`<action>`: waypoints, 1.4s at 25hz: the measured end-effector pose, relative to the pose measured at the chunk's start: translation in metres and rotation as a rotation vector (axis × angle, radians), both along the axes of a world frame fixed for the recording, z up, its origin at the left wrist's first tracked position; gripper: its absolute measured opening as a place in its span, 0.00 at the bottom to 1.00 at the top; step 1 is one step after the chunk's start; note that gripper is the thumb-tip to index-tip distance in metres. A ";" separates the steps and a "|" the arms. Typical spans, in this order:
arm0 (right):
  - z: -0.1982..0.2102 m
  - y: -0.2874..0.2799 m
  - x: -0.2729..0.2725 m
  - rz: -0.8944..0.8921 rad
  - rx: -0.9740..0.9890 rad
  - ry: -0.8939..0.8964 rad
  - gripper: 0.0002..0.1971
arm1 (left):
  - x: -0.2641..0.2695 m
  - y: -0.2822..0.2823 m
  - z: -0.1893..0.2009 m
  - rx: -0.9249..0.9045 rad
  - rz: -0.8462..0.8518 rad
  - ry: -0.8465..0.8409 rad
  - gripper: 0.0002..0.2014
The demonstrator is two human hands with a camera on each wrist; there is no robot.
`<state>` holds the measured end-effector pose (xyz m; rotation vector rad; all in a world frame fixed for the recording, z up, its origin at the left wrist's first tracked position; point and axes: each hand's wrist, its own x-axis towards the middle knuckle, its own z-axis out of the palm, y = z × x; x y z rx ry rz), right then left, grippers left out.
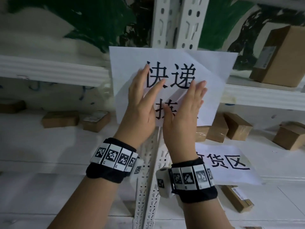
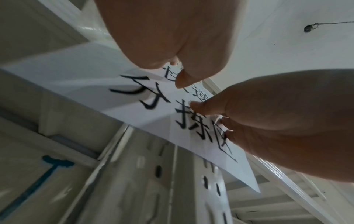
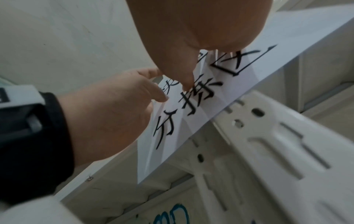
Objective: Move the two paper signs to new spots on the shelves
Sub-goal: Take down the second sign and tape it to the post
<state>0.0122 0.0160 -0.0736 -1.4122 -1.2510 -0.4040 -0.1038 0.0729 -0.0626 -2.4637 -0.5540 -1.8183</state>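
A white paper sign point(image 1: 171, 66) with large black characters lies against the white upright post point(image 1: 175, 22) where two shelf beams meet. My left hand point(image 1: 143, 100) presses flat on its left half, fingers straight. To the right of it my right hand point(image 1: 186, 109) presses the lower middle the same way. In the left wrist view the sign point(image 2: 134, 97) slants under my left hand point(image 2: 182, 81), with the right hand point(image 2: 277, 121) beside it. The right wrist view shows the sign point(image 3: 201, 106) creased under my right hand point(image 3: 187, 81). The second sign point(image 1: 231, 162) hangs on a lower shelf edge, right of my right wrist.
Several cardboard boxes stand on the shelves: a tall one point(image 1: 279, 57) upper right, small ones point(image 1: 237, 128) behind the sign at right, flat ones point(image 1: 61, 119) at left. The perforated post point(image 1: 148, 187) runs down between my forearms. The left shelf beam point(image 1: 52, 70) has blue scribbles beneath it.
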 end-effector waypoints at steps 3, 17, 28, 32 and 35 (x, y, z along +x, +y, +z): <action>-0.002 0.016 -0.022 -0.092 -0.005 -0.020 0.47 | -0.029 0.013 -0.008 -0.014 0.189 -0.080 0.28; 0.004 0.052 -0.080 -0.185 0.152 0.121 0.47 | -0.117 0.050 -0.002 -0.199 0.119 -0.516 0.13; 0.006 0.063 -0.084 -0.244 0.207 0.133 0.45 | -0.130 0.083 0.002 -0.057 0.104 -0.569 0.10; 0.007 0.067 -0.085 -0.289 0.188 0.107 0.46 | -0.128 0.091 0.005 -0.138 0.024 -0.634 0.19; 0.009 0.068 -0.087 -0.301 0.159 0.095 0.44 | -0.127 0.088 0.003 -0.095 0.034 -0.634 0.21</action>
